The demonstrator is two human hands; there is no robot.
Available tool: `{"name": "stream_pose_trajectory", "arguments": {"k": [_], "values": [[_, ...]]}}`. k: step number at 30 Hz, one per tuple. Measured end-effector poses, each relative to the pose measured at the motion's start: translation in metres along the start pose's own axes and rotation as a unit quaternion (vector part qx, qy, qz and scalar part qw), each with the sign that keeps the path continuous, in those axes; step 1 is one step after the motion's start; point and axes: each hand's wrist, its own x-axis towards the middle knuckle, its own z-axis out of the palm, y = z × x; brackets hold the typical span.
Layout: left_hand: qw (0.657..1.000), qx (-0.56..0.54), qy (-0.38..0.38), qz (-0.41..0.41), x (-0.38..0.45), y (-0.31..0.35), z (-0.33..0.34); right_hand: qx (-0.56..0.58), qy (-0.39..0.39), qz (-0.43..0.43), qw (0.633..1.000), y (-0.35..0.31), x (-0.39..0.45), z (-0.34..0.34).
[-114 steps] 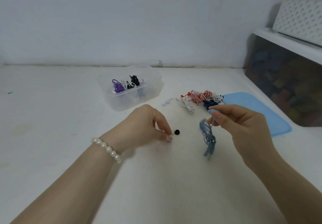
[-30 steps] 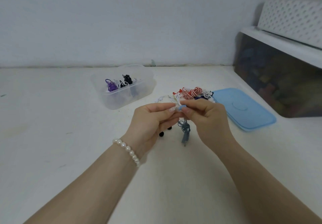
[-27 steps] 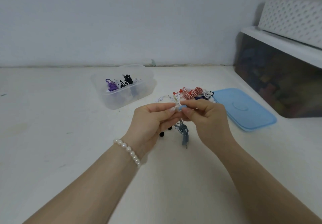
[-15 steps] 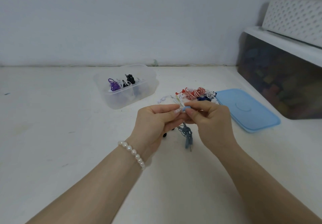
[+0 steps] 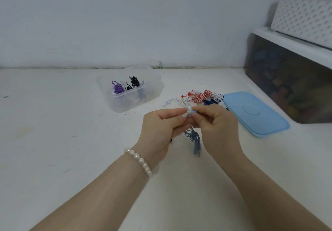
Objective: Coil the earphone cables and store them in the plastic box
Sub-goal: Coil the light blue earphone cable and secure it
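- While both hands meet above the surface (image 5: 71, 158), the left hand (image 5: 161, 128) and the right hand (image 5: 217, 124) pinch narrowly, fingertip to fingertip, on the pale blue earbud end (image 5: 193, 112) of the blue-grey earphone cable (image 5: 195, 138).
- Cable, position: its tangled bundle hangs below and between the hands, plug end lowest, near the surface; whether it touches cannot be told.
- Plastic box (image 5: 154, 94): open, well apart to the upper left, already holding purple and black coils.
- Uncoiled stock: red-and-white, white and dark blue earphones (image 5: 201, 96) lie heaped just behind the hands, beside the blue lid (image 5: 255, 115).
- Small black piece (image 5: 171, 140): partly hidden under the left hand; likely a loose ear tip.
- Risk 1: the bundle looks knotted; pulling on the earbud end could tighten the knot rather than free it.
- Risk 2: the pinch is on a small, smooth part; a slip would drop the cable into the heap behind and mix the strands.
- Risk 3: the black piece could be knocked away or forgotten.
- Change against the earliest frame: the left hand was then down at the black piece and the right hand alone held the cable; now both grip the one earbud end, raised and closer to the heap.
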Motion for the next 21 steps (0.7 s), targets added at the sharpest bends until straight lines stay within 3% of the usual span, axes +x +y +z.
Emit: {"name": "stream_pose_trajectory", "arguments": {"k": [6,9,15,21], "values": [[1.0,0.0,-0.009,0.007,0.0,0.003,-0.001,-0.013,0.005,-0.086,0.996,0.002,-0.001,-0.001],[1.0,0.012,0.001,0.023,-0.002,0.0,0.0,0.056,-0.012,0.002,0.998,0.0,0.001,-0.002],[0.994,0.054,0.035,0.092,-0.001,-0.001,0.001,0.206,-0.042,0.132,0.969,-0.005,0.006,-0.008],[0.999,-0.03,-0.038,-0.014,-0.001,0.008,-0.001,0.233,-0.089,0.124,0.96,-0.012,0.006,-0.014]]}}
